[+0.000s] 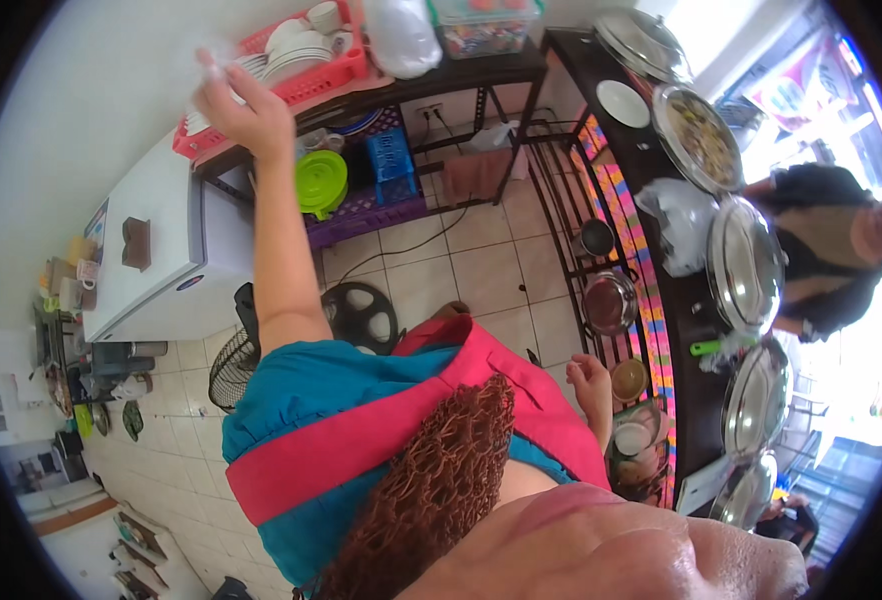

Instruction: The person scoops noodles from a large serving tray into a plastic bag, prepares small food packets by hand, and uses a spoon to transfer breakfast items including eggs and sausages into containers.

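A pale tiled floor (pixel 481 255) spreads around the person, whose red apron (pixel 341 445) fills the near part of the view. The right hand (pixel 589 388) hangs low on that side, loosely open with fingers slightly bent, just beside the pot rack (pixel 568 205). A wire fan cage (pixel 231 370) and a black round base (pixel 336 300) stand near the person's left, narrowing the floor there; a wider strip of tile runs ahead, crossed by a dark cord (pixel 401 262), to a purple crate (pixel 346 225) with a green bowl (pixel 321 180) above it. A white fridge (pixel 176 225) closes the left side, meeting the end of the dark back surface (pixel 471 80). On that surface sits the red basket (pixel 329 84) of plates (pixel 296 65), close to its front edge, with a white bag (pixel 401 40) and a clear tub (pixel 486 30) farther along. The left hand (pixel 246 110) is raised at the basket's left part, fingers bent; something pale blurs at the fingertips, and whether it is held I cannot tell. Along the right, a long dark surface (pixel 651 155) carries a food pan (pixel 699 140) and lidded pans (pixel 744 265), several near its far edge; beyond stands another person (pixel 826 240) against bright daylight.
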`<act>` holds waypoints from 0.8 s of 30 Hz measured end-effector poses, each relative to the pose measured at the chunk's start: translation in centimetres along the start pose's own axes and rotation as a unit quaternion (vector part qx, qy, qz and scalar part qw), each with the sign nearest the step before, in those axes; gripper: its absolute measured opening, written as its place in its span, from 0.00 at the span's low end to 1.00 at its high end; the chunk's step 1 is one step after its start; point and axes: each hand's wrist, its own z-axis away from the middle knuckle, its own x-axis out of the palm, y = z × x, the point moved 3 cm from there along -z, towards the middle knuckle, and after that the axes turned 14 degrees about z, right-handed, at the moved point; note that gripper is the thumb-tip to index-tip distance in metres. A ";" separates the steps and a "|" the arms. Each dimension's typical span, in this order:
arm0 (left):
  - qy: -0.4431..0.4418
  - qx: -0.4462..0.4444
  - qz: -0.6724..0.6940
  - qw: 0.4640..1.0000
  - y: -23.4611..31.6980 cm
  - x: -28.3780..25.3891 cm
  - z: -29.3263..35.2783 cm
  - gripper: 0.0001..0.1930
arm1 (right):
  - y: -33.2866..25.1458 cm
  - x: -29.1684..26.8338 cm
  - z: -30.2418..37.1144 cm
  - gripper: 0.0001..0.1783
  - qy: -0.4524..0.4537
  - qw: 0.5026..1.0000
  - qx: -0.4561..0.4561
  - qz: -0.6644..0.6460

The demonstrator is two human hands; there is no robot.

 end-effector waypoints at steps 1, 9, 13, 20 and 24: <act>0.000 0.001 -0.014 1.000 -4.2 -0.5 -1.1 0.15 | -1.0 1.0 -1.2 0.14 0.008 0.999 0.000 0.034; -0.462 -0.121 -0.351 0.806 -35.2 5.5 0.9 0.40 | -6.1 7.2 -6.8 0.18 -0.098 0.983 0.028 0.150; -0.513 -0.148 -0.389 0.750 -39.7 6.6 2.8 0.40 | -5.4 8.3 -7.1 0.20 -0.134 0.970 0.078 0.186; -0.598 0.016 -0.346 0.722 -45.8 7.1 3.6 0.37 | -5.5 8.7 -9.6 0.21 -0.104 0.961 0.067 0.248; -0.513 0.311 -0.276 0.751 -47.7 7.8 1.5 0.20 | -4.5 7.3 -8.9 0.18 -0.053 0.976 0.075 0.196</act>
